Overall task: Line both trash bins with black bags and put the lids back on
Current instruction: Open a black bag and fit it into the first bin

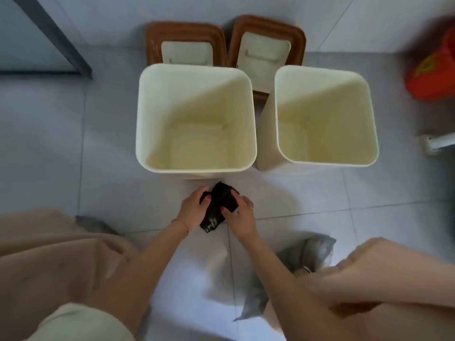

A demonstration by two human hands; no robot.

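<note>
Two cream trash bins stand open on the tiled floor, the left bin nearer me and the right bin beside it; both insides look bare. Two brown lids with cream flaps lean behind them, the left lid and the right lid. Just in front of the left bin, both hands hold a folded black bag: my left hand grips its left side, my right hand its right side.
A red object lies at the far right, with a white pipe end below it. A dark frame edge runs at upper left. My knees in beige trousers fill the lower corners; grey shoes rest on the tiles.
</note>
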